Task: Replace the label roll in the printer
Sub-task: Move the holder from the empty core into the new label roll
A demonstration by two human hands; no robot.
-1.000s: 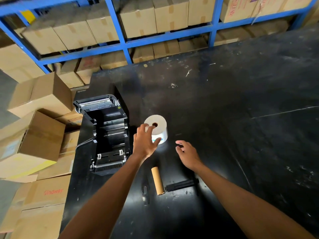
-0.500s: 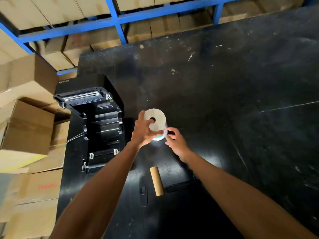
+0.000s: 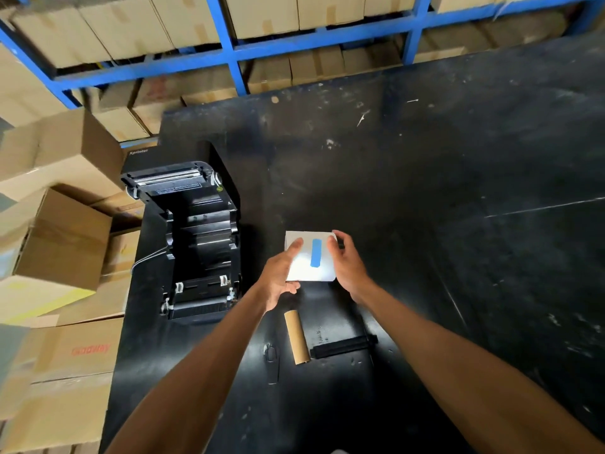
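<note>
A white label roll [image 3: 307, 268] with a strip of blue tape across its outer wrap is held sideways between both hands, just above the black table [image 3: 425, 178]. My left hand [image 3: 281, 273] grips its left end and my right hand [image 3: 347, 267] grips its right end. The black label printer [image 3: 196, 240] stands to the left with its lid swung open and its roll bay empty. An empty brown cardboard core [image 3: 297, 336] lies on the table below the hands. A black spindle bar [image 3: 343, 347] lies right beside the core.
Cardboard boxes [image 3: 62, 240] are stacked to the left of the table, close to the printer. Blue shelving [image 3: 229, 50] filled with more boxes runs behind the table. A thin white cable [image 3: 147, 258] leaves the printer's left side. A small dark object [image 3: 271, 355] lies left of the core.
The roll was standing on its end on the table; both hands closed on it, lifted it and turned it onto its side, so the blue tape now faces up.
</note>
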